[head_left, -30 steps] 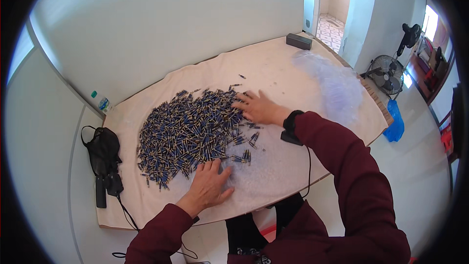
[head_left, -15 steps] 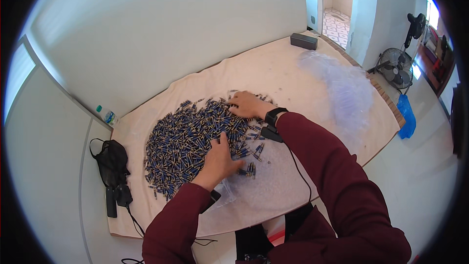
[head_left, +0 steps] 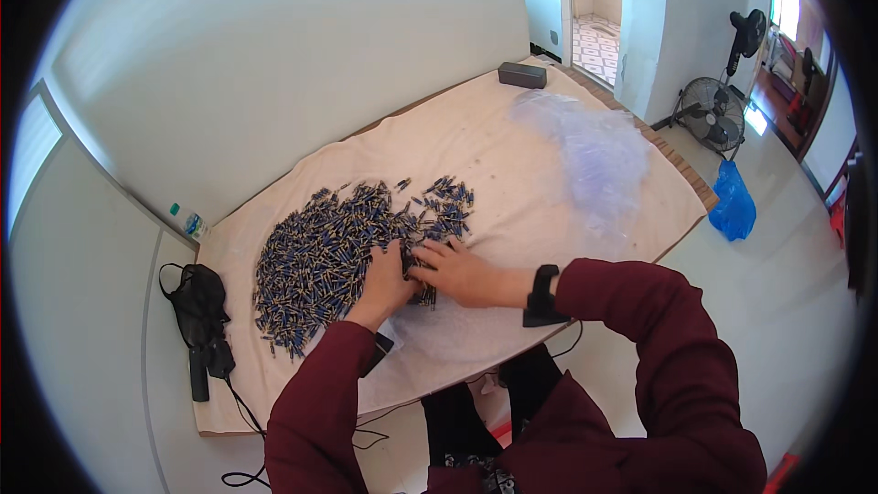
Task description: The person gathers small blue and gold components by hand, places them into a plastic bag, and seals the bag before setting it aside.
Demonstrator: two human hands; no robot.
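Fingers (head_left: 439,257) set close together at the pile's right side

The left hand (head_left: 388,285) was curved, its fingertips set against small blue-and-brass pieces (head_left: 361,210); whether any were gripped inside it could not be told. The right hand (head_left: 462,276) was held with its fingers spread, laid over a few more. The main pile (head_left: 306,265) was found to the left of and beyond the left fingertips; a looser cluster (head_left: 448,205) was seen beyond the right fingertips. Behind the fingers, toward the body, cloudy plastic film (head_left: 434,334) was laid on a pale cloth (head_left: 503,160).

For such handling, it was judged best that both palms be kept low and cupped, with fingers narrowed into a fence, so that pieces would be slid rather than flicked. Light pressure was judged wise, as the film could be dragged along. The black block (head_left: 544,318) below the right wrist was best avoided.
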